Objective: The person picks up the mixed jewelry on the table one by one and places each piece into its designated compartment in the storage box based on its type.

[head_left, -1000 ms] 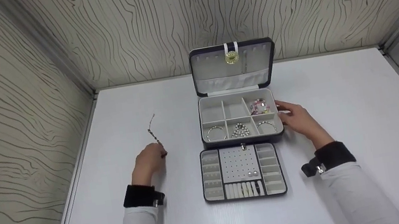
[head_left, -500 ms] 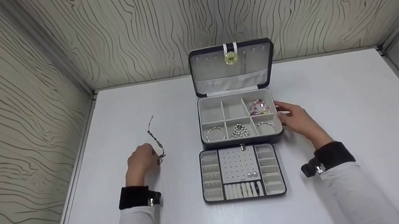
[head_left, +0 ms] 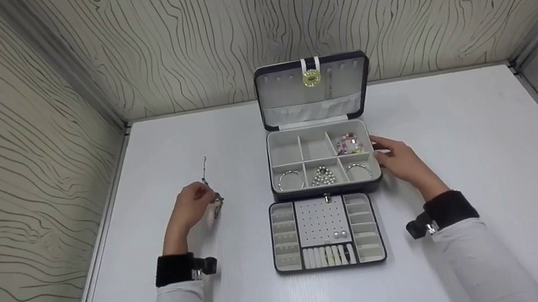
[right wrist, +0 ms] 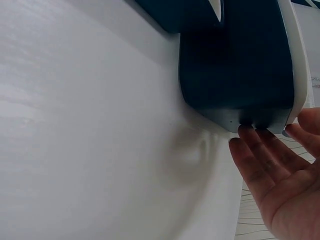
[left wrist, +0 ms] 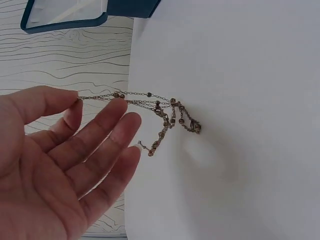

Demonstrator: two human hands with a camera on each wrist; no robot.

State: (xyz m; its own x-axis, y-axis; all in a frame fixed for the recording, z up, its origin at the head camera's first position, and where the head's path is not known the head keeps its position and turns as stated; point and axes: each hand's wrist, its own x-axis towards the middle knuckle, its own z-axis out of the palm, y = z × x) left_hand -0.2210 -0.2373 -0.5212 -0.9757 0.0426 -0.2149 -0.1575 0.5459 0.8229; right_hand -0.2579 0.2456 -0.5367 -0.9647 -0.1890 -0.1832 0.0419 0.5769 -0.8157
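Observation:
Between thumb and index finger, my left hand (head_left: 192,204) pinches a thin bronze beaded chain (left wrist: 165,122). Its doubled strands run past the other, loosely spread fingers and dangle beyond them in the left wrist view. In the head view, the chain's thin end points away from me and its beaded part droops below the fingertips. My right hand (head_left: 402,158) stays at the right side of the open jewelry box (head_left: 327,189), straight fingertips (right wrist: 245,131) against its dark blue wall. Inside the box lie a pink beaded bracelet (head_left: 349,143), silver bangles (head_left: 290,180) and a pearl strand (head_left: 323,176).
In front of the box lies a jewelry tray (head_left: 291,272) with a perforated earring panel, two pearl studs (head_left: 340,235) and ring rolls. The box lid (head_left: 313,91) stands upright at the back. Patterned walls (head_left: 228,28) border the white table (head_left: 462,142).
My left hand lets go of the chain's near part, draws back, then takes it farther up and lifts it, so the beaded part bunches below. The right hand stays put.

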